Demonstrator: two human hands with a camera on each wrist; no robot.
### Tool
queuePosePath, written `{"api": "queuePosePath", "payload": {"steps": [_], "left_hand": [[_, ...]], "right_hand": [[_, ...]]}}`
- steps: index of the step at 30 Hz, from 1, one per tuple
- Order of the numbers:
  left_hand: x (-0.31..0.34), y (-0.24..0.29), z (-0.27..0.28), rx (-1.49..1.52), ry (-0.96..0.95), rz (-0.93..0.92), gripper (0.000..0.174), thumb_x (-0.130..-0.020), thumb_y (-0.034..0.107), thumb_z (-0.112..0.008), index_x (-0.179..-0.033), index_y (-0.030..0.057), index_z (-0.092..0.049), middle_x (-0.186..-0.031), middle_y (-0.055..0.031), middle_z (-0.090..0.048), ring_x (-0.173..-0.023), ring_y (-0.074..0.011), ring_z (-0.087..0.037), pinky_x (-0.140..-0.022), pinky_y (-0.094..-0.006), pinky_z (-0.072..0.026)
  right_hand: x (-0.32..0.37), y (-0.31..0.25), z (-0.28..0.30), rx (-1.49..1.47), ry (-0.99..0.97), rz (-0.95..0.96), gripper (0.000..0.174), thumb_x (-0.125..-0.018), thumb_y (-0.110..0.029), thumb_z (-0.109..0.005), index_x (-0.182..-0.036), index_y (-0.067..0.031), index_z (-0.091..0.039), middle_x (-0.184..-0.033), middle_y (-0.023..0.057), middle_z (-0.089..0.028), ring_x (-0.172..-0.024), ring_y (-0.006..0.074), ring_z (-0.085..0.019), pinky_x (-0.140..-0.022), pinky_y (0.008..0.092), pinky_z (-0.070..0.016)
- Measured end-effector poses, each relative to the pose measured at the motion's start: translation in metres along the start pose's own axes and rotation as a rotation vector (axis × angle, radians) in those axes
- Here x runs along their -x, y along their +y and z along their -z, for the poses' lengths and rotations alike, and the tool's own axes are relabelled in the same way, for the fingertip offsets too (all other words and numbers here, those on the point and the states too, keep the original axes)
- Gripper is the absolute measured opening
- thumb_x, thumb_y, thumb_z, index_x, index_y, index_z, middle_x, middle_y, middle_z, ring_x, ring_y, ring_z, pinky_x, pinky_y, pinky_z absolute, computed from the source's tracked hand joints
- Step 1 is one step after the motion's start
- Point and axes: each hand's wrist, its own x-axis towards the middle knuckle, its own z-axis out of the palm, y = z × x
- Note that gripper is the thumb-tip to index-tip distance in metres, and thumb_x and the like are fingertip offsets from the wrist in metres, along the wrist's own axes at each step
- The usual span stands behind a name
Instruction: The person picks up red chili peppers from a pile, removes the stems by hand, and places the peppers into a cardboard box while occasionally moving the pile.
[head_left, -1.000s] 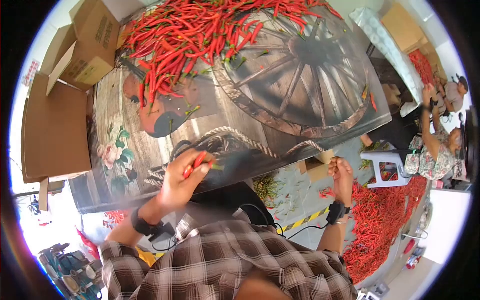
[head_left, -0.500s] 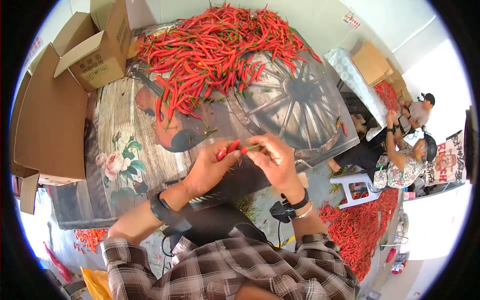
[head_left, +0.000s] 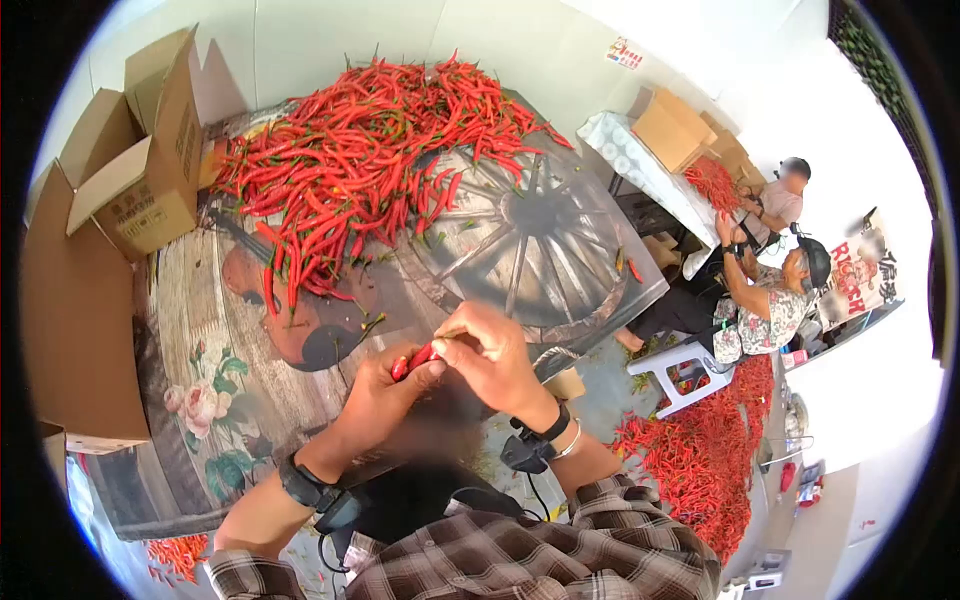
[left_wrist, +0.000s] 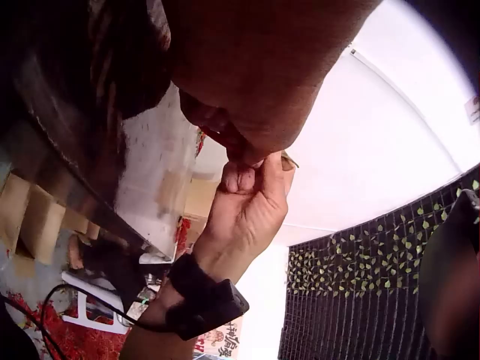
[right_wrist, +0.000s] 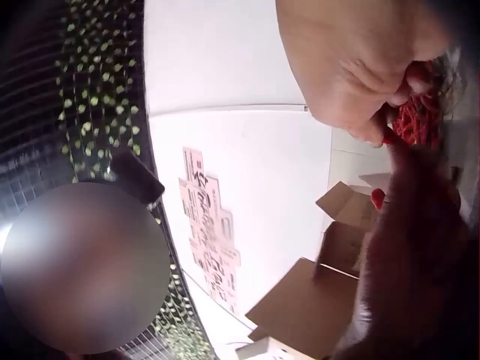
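Over the near edge of the table, my left hand [head_left: 380, 392] holds red chili peppers, a chili [head_left: 424, 356] and a second chili [head_left: 400, 368] whose red end pokes out beside the thumb. My right hand [head_left: 492, 362] is up against it, thumb and forefinger pinching the stem end of the first chili. A thin stem [left_wrist: 289, 160] juts out past the right fingertips in the left wrist view. In the right wrist view, a red chili tip [right_wrist: 377, 199] sticks out of the left hand. Most of both chilies is hidden by the fingers.
A big heap of red chilies [head_left: 370, 150] covers the table's far side. Cardboard boxes [head_left: 95, 300] stand at the left. On the floor at right are more chilies [head_left: 700, 460] and a white stool [head_left: 680, 378]. Two people [head_left: 765, 290] sit at another table beyond.
My right hand has come in from beyond the table's right side to the left hand, and now pinches the chili's stem end. The head view has shifted, showing more wall.
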Motion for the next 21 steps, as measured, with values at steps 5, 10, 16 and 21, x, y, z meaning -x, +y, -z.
{"api": "queuePosePath", "payload": {"steps": [5,10,16,21], "left_hand": [[-0.002,0.027,-0.002,0.024,0.005,0.198,0.017,-0.092,0.019,-0.06,-0.088,0.0017,-0.061,-0.074,0.0079,-0.049,-0.07,-0.0019,-0.04,-0.06,-0.0202,-0.036],[0.006,0.039,0.005,0.045,-0.103,0.246,0.022,-0.092,0.023,-0.06,-0.096,0.0017,-0.063,-0.072,0.0075,-0.05,-0.069,-0.0011,-0.041,-0.056,-0.0202,-0.0348],[0.001,0.029,0.038,0.42,-0.034,0.368,0.026,-0.092,0.03,-0.058,-0.085,0.0053,-0.058,-0.06,0.0064,-0.041,-0.049,-0.0022,-0.032,-0.044,-0.0204,-0.0241],[-0.002,0.015,0.04,0.565,-0.144,0.388,0.03,-0.091,0.033,-0.06,-0.085,0.0036,-0.058,-0.06,0.0064,-0.037,-0.049,-0.0026,-0.029,-0.043,-0.0188,-0.0227]], "right_hand": [[-0.002,-0.014,-0.002,0.495,0.154,0.357,0.01,-0.076,0.001,-0.06,-0.084,-0.004,-0.057,-0.076,0.0125,-0.053,-0.066,0.0313,-0.056,-0.057,0.0359,-0.0453],[-0.011,-0.012,0.057,0.593,0.464,0.166,0.004,-0.083,-0.004,-0.055,-0.085,-0.0028,-0.059,-0.075,0.0105,-0.056,-0.066,0.0227,-0.055,-0.06,0.0325,-0.0449],[0.008,-0.082,0.103,0.403,-0.46,-0.123,0.015,-0.082,-0.01,-0.059,-0.086,0.0026,-0.067,-0.074,0.0108,-0.064,-0.065,0.0197,-0.063,-0.061,0.0292,-0.0482],[-0.023,-0.114,0.146,-0.094,-1.196,0.427,0.014,-0.083,-0.008,-0.059,-0.093,-0.0008,-0.066,-0.092,0.0131,-0.064,-0.076,0.0236,-0.062,-0.071,0.0326,-0.0507]]}}
